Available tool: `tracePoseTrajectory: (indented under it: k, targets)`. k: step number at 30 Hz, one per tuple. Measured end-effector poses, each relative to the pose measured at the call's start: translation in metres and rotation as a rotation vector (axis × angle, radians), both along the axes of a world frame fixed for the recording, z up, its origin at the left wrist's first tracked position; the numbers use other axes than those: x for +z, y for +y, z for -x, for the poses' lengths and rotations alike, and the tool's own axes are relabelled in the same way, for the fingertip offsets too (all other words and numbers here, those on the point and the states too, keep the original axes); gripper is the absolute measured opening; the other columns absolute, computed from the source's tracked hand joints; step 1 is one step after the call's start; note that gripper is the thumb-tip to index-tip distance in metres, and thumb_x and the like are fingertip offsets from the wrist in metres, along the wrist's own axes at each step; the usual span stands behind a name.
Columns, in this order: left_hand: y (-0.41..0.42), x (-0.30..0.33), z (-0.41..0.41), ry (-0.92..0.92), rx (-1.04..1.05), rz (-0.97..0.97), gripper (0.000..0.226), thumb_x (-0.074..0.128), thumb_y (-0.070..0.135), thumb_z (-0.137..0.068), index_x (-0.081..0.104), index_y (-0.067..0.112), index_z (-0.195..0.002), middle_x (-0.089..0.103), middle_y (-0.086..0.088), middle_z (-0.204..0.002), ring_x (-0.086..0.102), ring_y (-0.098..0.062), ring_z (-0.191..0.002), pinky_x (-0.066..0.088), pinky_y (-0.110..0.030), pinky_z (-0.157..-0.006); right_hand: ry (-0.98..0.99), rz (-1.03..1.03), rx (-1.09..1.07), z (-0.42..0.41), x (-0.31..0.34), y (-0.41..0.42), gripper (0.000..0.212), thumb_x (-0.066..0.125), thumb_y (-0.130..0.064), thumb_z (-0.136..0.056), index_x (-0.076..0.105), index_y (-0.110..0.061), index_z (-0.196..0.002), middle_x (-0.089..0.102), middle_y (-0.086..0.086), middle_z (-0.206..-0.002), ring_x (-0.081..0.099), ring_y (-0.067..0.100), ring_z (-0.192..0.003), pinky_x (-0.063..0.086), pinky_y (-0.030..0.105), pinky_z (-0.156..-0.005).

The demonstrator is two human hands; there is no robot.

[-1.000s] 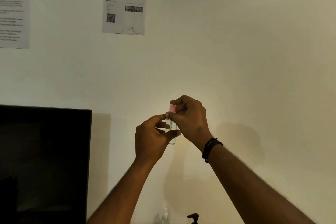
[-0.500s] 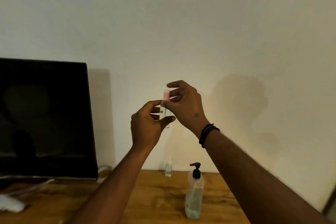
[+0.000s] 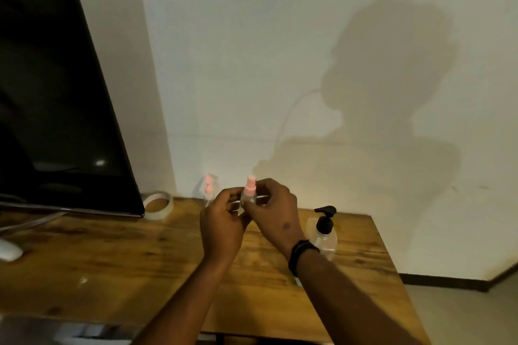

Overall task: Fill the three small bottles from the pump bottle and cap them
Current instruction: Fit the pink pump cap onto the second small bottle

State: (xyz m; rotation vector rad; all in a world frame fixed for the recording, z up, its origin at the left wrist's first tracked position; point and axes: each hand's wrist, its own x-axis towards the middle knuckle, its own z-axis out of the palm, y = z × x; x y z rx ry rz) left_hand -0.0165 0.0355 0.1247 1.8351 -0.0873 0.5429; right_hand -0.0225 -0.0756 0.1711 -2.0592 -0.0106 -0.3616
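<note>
A small clear bottle with a pink spray top stands upright in the air, above the back of the wooden table. More small bottles with pink tops sit blurry at the table's back edge. The clear pump bottle with a black pump stands near the right edge.

In front of me a plain off-white wall carries my own soft shadow. A worn brown wooden table meets it, a dark flat monitor on its left. Grey floor with dark skirting lies right.
</note>
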Motion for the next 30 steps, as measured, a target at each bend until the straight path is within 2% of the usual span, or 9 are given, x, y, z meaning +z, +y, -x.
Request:
tracePoseTrajectory:
  k: [3,7,11,13,15,18,23,27,30]
  targets:
    - [-0.004,-0.041,-0.018,0.074,-0.006,0.013,0.037,0.085,0.002,-0.082,0.076,0.012,-0.117,0.078,0.007,-0.101,0.076,-0.012,-0.093,0.063,-0.028,-0.075,0.073,0.010,-0.011,-0.019,-0.045,0.002,0.016,0.073,-0.031,-0.097,0.070,-0.021,-0.109,0.065,-0.018,-0.091,0.062,-0.005,-0.082,0.049,0.009,-0.072]
    - [-0.008,-0.085,-0.048,0.162,0.019,0.049,0.030,0.082,0.001,-0.086,0.076,0.012,-0.113,0.075,0.013,-0.093,0.074,-0.004,-0.089,0.058,-0.014,-0.071,0.124,-0.025,-0.040,-0.047,-0.093,0.006,0.016,0.072,-0.024,-0.098,0.070,-0.018,-0.113,0.069,-0.013,-0.098,0.064,0.001,-0.088,0.048,0.003,-0.069]
    - [-0.013,-0.111,-0.079,0.163,0.035,0.108,0.019,0.075,0.005,-0.092,0.077,0.011,-0.110,0.073,0.015,-0.091,0.071,0.006,-0.085,0.058,-0.025,-0.073,0.131,-0.067,-0.070,-0.075,-0.123,0.013,0.019,0.070,-0.018,-0.099,0.070,-0.016,-0.118,0.073,-0.004,-0.110,0.066,0.006,-0.097,0.048,0.003,-0.073]
    - [-0.016,-0.120,-0.096,0.204,0.014,0.225,0.027,0.068,0.028,-0.091,0.076,0.010,-0.110,0.077,0.004,-0.094,0.074,-0.006,-0.091,0.060,-0.032,-0.077,0.119,-0.083,-0.091,-0.093,-0.134,0.016,0.019,0.070,-0.016,-0.099,0.069,-0.015,-0.118,0.074,-0.003,-0.110,0.066,0.006,-0.096,0.049,0.006,-0.076]
    - [-0.020,-0.130,-0.112,0.238,0.025,0.303,0.033,0.060,0.032,-0.092,0.076,0.011,-0.111,0.078,-0.005,-0.100,0.076,-0.021,-0.097,0.062,-0.041,-0.084,0.113,-0.100,-0.111,-0.108,-0.143,0.017,0.016,0.069,-0.015,-0.100,0.069,-0.015,-0.116,0.073,-0.004,-0.105,0.065,0.005,-0.092,0.051,0.010,-0.077]
    - [-0.024,-0.142,-0.137,0.236,0.058,0.376,0.023,0.055,0.006,-0.101,0.076,0.012,-0.108,0.077,0.000,-0.095,0.074,-0.009,-0.091,0.060,-0.029,-0.079,0.087,-0.094,-0.124,-0.130,-0.152,0.018,0.013,0.069,-0.016,-0.100,0.069,-0.014,-0.112,0.072,-0.005,-0.101,0.065,0.006,-0.090,0.052,0.012,-0.079]
    - [-0.029,-0.149,-0.157,0.196,0.061,0.293,0.021,0.055,0.008,-0.099,0.073,0.015,-0.105,0.071,0.008,-0.090,0.066,0.003,-0.083,0.055,-0.018,-0.078,0.066,-0.081,-0.160,-0.152,-0.163,0.016,0.016,0.068,-0.024,-0.102,0.071,-0.011,-0.110,0.071,-0.007,-0.096,0.064,0.004,-0.089,0.049,0.007,-0.077]
    - [-0.028,-0.159,-0.160,0.267,0.052,0.400,0.021,0.055,0.014,-0.101,0.076,0.013,-0.097,0.076,-0.010,-0.091,0.072,-0.017,-0.084,0.058,-0.027,-0.074,0.087,-0.076,-0.175,-0.157,-0.174,0.015,0.015,0.071,-0.019,-0.099,0.072,-0.011,-0.112,0.075,-0.003,-0.099,0.069,0.008,-0.093,0.058,0.024,-0.087]
    - [-0.028,-0.163,-0.163,0.297,0.064,0.394,0.024,0.056,0.011,-0.104,0.077,0.016,-0.094,0.077,-0.011,-0.090,0.075,-0.024,-0.087,0.059,-0.031,-0.075,0.110,-0.089,-0.184,-0.157,-0.174,0.018,0.018,0.070,-0.021,-0.099,0.071,-0.012,-0.115,0.076,0.000,-0.105,0.071,0.013,-0.099,0.061,0.035,-0.092]
